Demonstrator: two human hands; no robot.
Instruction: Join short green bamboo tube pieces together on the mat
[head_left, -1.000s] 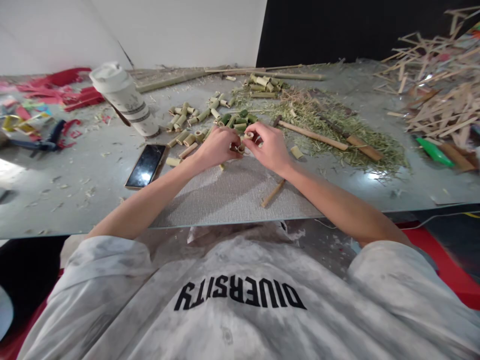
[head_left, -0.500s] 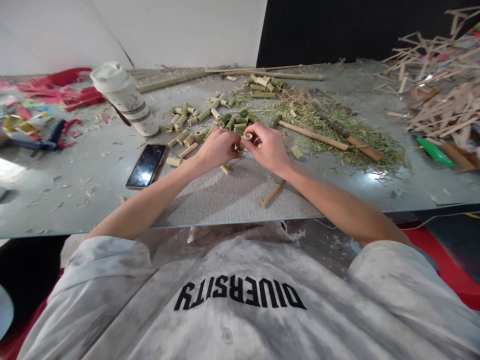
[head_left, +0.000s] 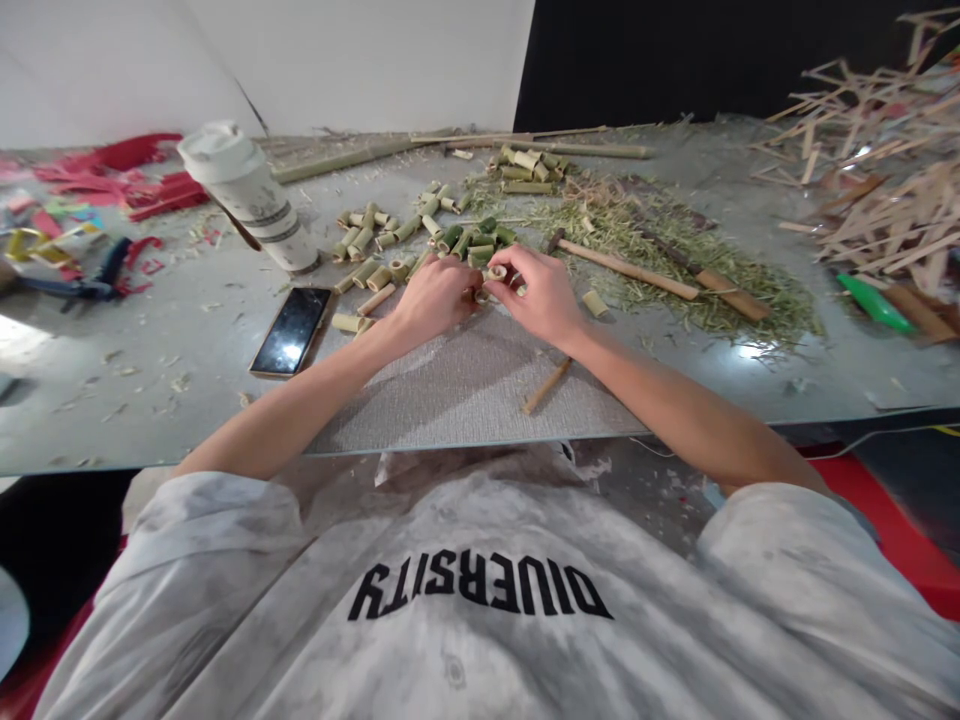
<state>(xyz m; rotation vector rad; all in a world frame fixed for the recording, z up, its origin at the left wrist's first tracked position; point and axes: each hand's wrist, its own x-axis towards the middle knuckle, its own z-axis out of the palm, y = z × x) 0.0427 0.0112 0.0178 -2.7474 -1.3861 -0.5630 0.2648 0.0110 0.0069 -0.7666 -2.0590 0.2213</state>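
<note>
My left hand [head_left: 433, 298] and my right hand [head_left: 541, 293] meet over the far edge of a grey textured mat [head_left: 465, 390]. Between their fingertips they pinch small short bamboo tube pieces [head_left: 489, 278], one with its hollow end showing near my right thumb. Just beyond the hands lie several cut bamboo segments [head_left: 390, 245], green and tan, scattered in a loose heap. A thin bamboo stick [head_left: 546, 386] rests on the mat by my right forearm.
A black phone [head_left: 291, 331] lies left of the mat, a white lidded cup [head_left: 247, 196] behind it. Tools with wooden handles [head_left: 637, 270] lie on green shavings at right. Wood strips [head_left: 877, 190] pile far right; red scraps and pliers [head_left: 90, 280] far left.
Both hands stay together on the small bamboo pieces with only slight finger shifts. A short bamboo bit seen below my left hand half a second ago is hidden now.
</note>
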